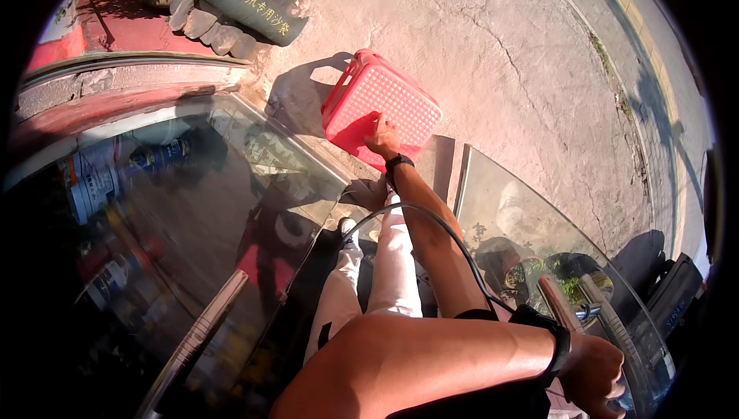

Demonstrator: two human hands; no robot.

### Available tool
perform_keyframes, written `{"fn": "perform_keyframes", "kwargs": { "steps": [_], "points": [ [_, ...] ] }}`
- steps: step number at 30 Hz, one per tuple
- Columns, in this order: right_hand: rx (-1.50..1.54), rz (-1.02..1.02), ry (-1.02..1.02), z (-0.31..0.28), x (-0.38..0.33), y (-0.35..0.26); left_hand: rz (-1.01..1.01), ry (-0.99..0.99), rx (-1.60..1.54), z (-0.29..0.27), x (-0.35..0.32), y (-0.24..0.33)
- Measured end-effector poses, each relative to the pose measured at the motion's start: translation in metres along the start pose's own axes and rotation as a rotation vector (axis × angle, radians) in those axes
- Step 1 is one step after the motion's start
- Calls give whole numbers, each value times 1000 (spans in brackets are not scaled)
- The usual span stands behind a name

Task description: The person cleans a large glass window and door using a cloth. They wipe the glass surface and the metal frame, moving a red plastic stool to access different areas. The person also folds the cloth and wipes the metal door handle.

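Observation:
A pink plastic stool (392,103) with a dimpled seat is out in the sunlight beyond the doorway. My right hand (382,139), a dark band on its wrist, has its fingers curled at the middle of the seat, gripping it; the fingertips are partly hidden. My left arm crosses in front of my body to the right. There my left hand (591,373) is closed around the lower part of a bar-shaped door handle (557,300) on the right glass door (531,215); the hand covers the place where it grips. A black cable-like loop (446,227) arches across my right arm.
On the left stands another glass door (254,150) with its own bar handle (196,327). A dark green filled bag (250,7) lies by stones (208,28) at the upper left. Cracked concrete (508,50) extends beyond the stool. A plant (570,284) shows through the right door.

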State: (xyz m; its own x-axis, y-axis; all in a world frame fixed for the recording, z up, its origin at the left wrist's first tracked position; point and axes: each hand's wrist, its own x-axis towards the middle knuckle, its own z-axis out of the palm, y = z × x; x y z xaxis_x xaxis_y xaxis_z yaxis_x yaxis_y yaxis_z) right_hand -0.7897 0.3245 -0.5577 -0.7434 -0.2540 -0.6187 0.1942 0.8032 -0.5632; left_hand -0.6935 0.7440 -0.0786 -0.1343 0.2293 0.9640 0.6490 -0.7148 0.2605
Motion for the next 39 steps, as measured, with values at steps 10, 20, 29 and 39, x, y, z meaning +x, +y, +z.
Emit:
{"fn": "perform_keyframes", "kwargs": {
  "steps": [10,20,29,39],
  "points": [
    [-54,-18,-9,21,38,32,174,-89,-191,24,12,-21],
    [0,-48,46,-3,58,61,-3,59,226,-112,-25,57],
    [347,-248,146,22,-167,108,-421,115,337,-126,-25,95],
    [744,287,364,34,-513,140,-644,302,906,-96,-18,139]
  ]
}}
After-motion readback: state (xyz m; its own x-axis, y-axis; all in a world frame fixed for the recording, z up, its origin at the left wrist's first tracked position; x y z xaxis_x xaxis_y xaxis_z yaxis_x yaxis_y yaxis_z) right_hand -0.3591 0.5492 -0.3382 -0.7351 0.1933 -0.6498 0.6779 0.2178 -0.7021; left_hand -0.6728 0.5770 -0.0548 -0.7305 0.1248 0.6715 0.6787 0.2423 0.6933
